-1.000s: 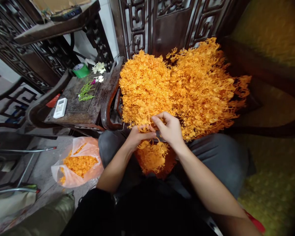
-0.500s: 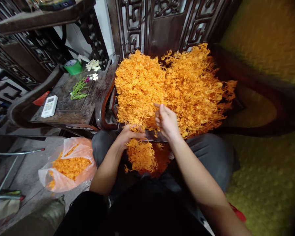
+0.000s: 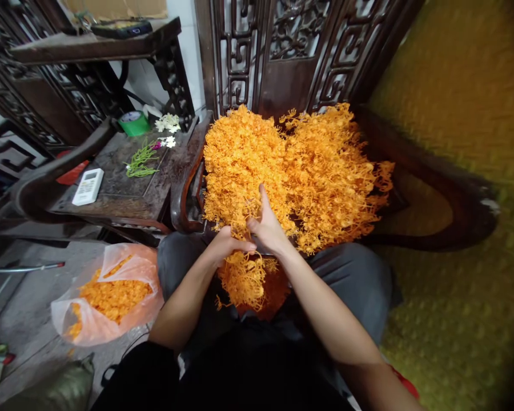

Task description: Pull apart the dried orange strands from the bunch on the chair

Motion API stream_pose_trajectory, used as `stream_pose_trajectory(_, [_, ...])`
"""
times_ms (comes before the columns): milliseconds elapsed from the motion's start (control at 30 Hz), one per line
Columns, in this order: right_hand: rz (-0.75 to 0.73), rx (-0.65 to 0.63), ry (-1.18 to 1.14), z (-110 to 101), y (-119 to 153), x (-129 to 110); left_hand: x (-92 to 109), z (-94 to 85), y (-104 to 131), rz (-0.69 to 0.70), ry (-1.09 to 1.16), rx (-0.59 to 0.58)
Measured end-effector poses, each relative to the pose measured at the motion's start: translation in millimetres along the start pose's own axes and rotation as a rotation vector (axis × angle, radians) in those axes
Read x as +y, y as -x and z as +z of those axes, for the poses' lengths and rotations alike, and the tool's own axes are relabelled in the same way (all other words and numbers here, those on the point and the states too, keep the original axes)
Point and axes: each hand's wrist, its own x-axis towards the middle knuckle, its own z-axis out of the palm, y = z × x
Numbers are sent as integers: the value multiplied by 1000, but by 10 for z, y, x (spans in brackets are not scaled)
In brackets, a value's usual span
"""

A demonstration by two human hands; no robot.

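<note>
My left hand (image 3: 228, 246) is closed around the thin stems of a bunch of orange artificial flowers (image 3: 243, 279), whose blossoms hang below it between my knees. My right hand (image 3: 270, 228) meets it from the right, one finger stretched out away from me and the others curled. A small orange sprig (image 3: 242, 216) shows at the right fingertips, which seem closed on it; part of the grip is hidden. Just beyond both hands, a big heap of the same orange artificial flowers (image 3: 244, 160) covers the chair seat, with a second mound (image 3: 329, 177) on its right.
On the dark wooden side table (image 3: 111, 200) at left lie green tape (image 3: 134, 124), a white remote control (image 3: 88, 186), green stems (image 3: 142, 160) and white blossoms (image 3: 168, 123). A pinkish plastic bag (image 3: 143, 265) of orange pieces rests on the floor. Carved chair arms flank the heap.
My right hand has moved left and closer to my left hand, its outstretched finger turning away from me. The left hand keeps hold of the bunch. The camera view has shifted slightly.
</note>
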Motion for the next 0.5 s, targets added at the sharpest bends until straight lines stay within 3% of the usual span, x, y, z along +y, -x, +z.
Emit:
stream_pose_trajectory(67, [-67,90,68,28,2,-58,-18,7,-11,-10,6,22])
stream_pose_trajectory(200, [-117,306,117,23,-50,-178,-36,18,-1,12,-96,-39])
stream_pose_trajectory(400, [-191,226,399,-213,-389,-214,50,91,64,43,-56,6])
stream_pose_trajectory(500, [-138,313,397,-279,-655,-133,184,94,17,6,25,7])
